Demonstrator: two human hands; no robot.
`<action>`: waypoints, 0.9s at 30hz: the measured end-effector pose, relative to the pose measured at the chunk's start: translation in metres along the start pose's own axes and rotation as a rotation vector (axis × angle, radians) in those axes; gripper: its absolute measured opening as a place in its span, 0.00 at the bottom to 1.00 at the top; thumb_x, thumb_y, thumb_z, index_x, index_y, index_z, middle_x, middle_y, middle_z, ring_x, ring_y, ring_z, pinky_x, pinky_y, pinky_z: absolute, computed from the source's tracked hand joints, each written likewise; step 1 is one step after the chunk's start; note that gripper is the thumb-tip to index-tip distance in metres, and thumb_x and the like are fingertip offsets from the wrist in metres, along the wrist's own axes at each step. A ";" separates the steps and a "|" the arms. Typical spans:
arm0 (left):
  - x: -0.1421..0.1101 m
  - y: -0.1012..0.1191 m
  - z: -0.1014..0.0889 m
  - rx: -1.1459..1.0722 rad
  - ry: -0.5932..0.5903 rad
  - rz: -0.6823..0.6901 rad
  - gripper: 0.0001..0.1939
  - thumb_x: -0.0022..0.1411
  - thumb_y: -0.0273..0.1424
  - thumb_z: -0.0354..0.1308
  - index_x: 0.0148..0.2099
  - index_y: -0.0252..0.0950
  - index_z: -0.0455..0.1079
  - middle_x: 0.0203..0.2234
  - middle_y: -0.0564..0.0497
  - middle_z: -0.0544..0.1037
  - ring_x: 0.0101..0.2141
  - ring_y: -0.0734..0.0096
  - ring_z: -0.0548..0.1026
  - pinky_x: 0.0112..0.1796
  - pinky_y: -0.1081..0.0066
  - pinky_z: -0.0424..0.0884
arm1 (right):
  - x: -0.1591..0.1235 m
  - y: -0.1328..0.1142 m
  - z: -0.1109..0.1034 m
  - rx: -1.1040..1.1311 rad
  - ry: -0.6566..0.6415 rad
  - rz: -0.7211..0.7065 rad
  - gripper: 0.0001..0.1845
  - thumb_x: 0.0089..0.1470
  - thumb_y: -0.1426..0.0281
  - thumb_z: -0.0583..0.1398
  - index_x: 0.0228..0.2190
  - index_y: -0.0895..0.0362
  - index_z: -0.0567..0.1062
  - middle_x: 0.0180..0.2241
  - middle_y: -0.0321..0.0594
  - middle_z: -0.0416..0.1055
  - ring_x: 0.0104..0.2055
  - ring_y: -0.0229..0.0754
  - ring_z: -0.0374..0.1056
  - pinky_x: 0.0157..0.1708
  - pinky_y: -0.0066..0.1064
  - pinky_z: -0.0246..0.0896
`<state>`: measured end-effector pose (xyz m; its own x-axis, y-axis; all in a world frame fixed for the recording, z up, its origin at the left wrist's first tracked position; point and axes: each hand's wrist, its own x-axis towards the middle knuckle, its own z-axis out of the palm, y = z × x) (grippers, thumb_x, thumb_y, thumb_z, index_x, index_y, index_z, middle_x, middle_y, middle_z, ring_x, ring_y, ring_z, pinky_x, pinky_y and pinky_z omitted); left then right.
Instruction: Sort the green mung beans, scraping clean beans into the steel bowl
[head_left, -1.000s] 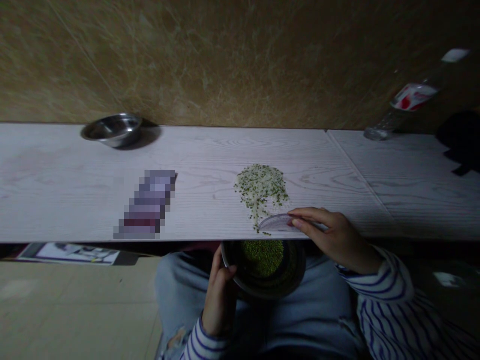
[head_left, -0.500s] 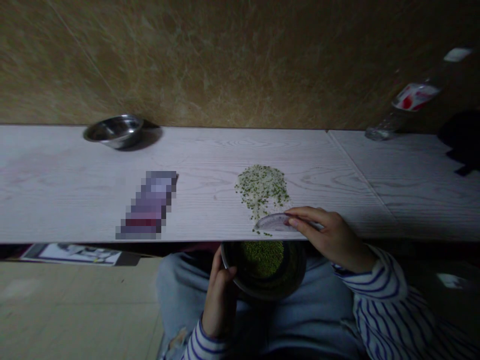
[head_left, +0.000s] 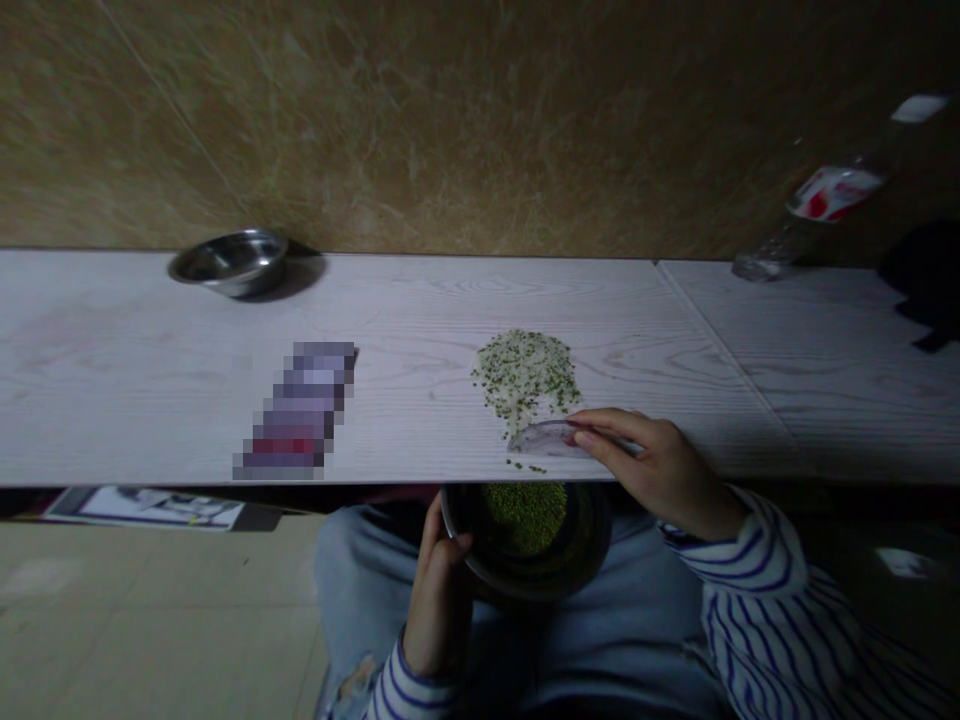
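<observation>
My left hand (head_left: 441, 590) grips the rim of a metal bowl (head_left: 551, 590) at its left side, thumb on the inner edge. The bowl sits at my lap under the table's front edge, with green mung beans (head_left: 529, 515) inside. In my right hand (head_left: 660, 465), pinched between thumb and fingers, is a thin translucent purplish comb-like piece (head_left: 544, 438) with a curved upper edge. It rests on or just over the tabletop, at the near side of a spread of white rice mixed with green beans (head_left: 525, 372). A few loose beans (head_left: 527, 466) lie between it and the edge.
On the pale wood-grain table (head_left: 405, 300), an empty-looking steel bowl (head_left: 232, 265) stands at the back left. A blurred-out flat object (head_left: 300, 410) lies nearer. A clear plastic bottle (head_left: 832, 190) and a dark object (head_left: 926, 280) are at right, by the marbled wall (head_left: 450, 120).
My right hand has shifted the comb-like piece slightly away from the table's front edge, so the few loose beans show in front of it. My left hand and the bowl are nearly still.
</observation>
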<state>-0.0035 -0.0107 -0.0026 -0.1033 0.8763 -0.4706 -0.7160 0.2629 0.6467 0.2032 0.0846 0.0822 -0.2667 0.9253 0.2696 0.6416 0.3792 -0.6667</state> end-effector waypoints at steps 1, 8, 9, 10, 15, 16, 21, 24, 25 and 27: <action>0.000 0.000 0.000 -0.005 0.003 0.001 0.27 0.53 0.34 0.63 0.57 0.46 0.73 0.53 0.48 0.80 0.58 0.45 0.70 0.57 0.52 0.64 | 0.000 0.000 0.000 0.005 -0.002 -0.001 0.12 0.58 0.67 0.60 0.39 0.54 0.83 0.39 0.42 0.84 0.41 0.47 0.80 0.44 0.36 0.76; 0.004 -0.004 -0.003 0.002 0.026 0.013 0.28 0.50 0.31 0.63 0.56 0.44 0.74 0.50 0.48 0.81 0.56 0.46 0.72 0.54 0.54 0.67 | 0.004 0.008 0.006 0.042 0.020 0.015 0.13 0.59 0.67 0.60 0.42 0.55 0.83 0.41 0.42 0.83 0.43 0.47 0.80 0.45 0.37 0.76; 0.005 -0.004 -0.004 0.003 0.029 0.008 0.28 0.50 0.31 0.63 0.56 0.44 0.74 0.49 0.48 0.82 0.56 0.46 0.73 0.54 0.54 0.68 | 0.005 0.011 0.007 0.057 0.031 0.025 0.13 0.59 0.67 0.60 0.42 0.55 0.82 0.41 0.42 0.83 0.43 0.47 0.80 0.44 0.37 0.76; 0.005 -0.004 -0.005 0.001 0.032 0.004 0.28 0.50 0.31 0.63 0.56 0.44 0.74 0.48 0.48 0.82 0.55 0.46 0.73 0.53 0.54 0.68 | 0.007 0.014 0.008 0.076 0.042 0.035 0.13 0.59 0.67 0.60 0.43 0.55 0.82 0.41 0.42 0.83 0.42 0.47 0.80 0.44 0.37 0.76; 0.005 -0.004 -0.004 -0.013 0.033 0.017 0.28 0.49 0.30 0.62 0.55 0.43 0.74 0.49 0.47 0.82 0.56 0.47 0.73 0.55 0.54 0.66 | 0.012 0.020 0.008 0.167 0.092 0.083 0.13 0.58 0.67 0.61 0.42 0.55 0.82 0.40 0.42 0.83 0.41 0.47 0.80 0.44 0.37 0.77; 0.005 -0.004 -0.003 -0.013 0.031 0.018 0.28 0.49 0.30 0.62 0.55 0.43 0.74 0.49 0.47 0.82 0.56 0.46 0.73 0.55 0.54 0.66 | 0.011 0.019 0.008 0.172 0.093 0.083 0.13 0.58 0.67 0.61 0.42 0.55 0.82 0.40 0.42 0.83 0.41 0.47 0.80 0.44 0.38 0.77; 0.005 -0.005 -0.002 -0.018 0.044 0.015 0.28 0.48 0.30 0.62 0.54 0.43 0.74 0.48 0.47 0.82 0.55 0.45 0.74 0.56 0.52 0.66 | 0.010 0.006 0.018 0.150 0.019 0.029 0.13 0.58 0.67 0.61 0.42 0.55 0.83 0.41 0.42 0.83 0.43 0.48 0.80 0.43 0.37 0.77; 0.006 -0.006 -0.004 -0.021 0.048 0.009 0.29 0.48 0.30 0.63 0.55 0.43 0.74 0.48 0.47 0.82 0.54 0.45 0.74 0.56 0.52 0.66 | 0.013 0.006 0.022 0.149 0.029 0.031 0.13 0.59 0.67 0.60 0.43 0.55 0.82 0.42 0.42 0.83 0.43 0.47 0.80 0.45 0.37 0.76; 0.006 -0.006 -0.004 -0.020 0.050 0.007 0.29 0.47 0.30 0.63 0.55 0.42 0.74 0.47 0.47 0.82 0.54 0.46 0.75 0.55 0.52 0.67 | 0.013 0.007 0.021 0.151 0.038 0.042 0.13 0.59 0.67 0.60 0.43 0.55 0.82 0.42 0.42 0.83 0.43 0.47 0.80 0.45 0.37 0.76; 0.006 -0.006 -0.006 -0.016 0.052 0.006 0.29 0.47 0.30 0.64 0.55 0.42 0.74 0.46 0.47 0.82 0.53 0.46 0.75 0.55 0.52 0.67 | 0.011 0.010 0.016 0.149 0.053 0.063 0.13 0.59 0.67 0.60 0.43 0.54 0.82 0.41 0.41 0.83 0.42 0.46 0.80 0.44 0.36 0.76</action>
<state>-0.0042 -0.0091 -0.0131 -0.1431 0.8554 -0.4978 -0.7259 0.2512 0.6403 0.1947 0.0983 0.0675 -0.1889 0.9476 0.2575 0.5415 0.3193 -0.7777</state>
